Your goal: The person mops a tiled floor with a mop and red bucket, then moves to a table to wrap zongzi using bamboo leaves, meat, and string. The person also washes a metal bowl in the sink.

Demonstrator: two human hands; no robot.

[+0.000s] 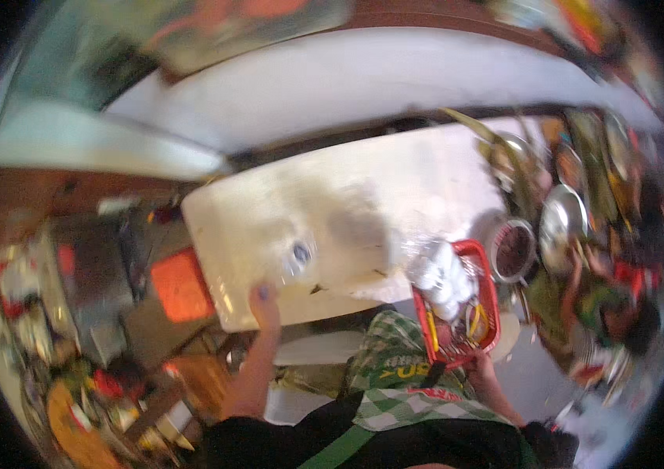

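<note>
My right hand (478,364) grips the near rim of a red plastic basket (491,293), held at the table's front edge. White, rounded items (443,275) in clear plastic wrap fill its far part. Yellow-handled tools (476,321) lie in the nearer part. My left hand (265,306) is over the front left of a white table (232,211), blurred, with a small blue spot at the fingers; whether it holds anything is unclear. Just beyond it on the table is a small clear object (300,255) with a dark round part, too blurred to name.
An orange stool or container (182,285) stands by the table's left end. To the right are a pot or bucket (512,251) with dark reddish contents, and a metal basin (563,220). Another person (607,311) sits at the basin with both hands near it. Small dark scraps (317,288) lie on the table.
</note>
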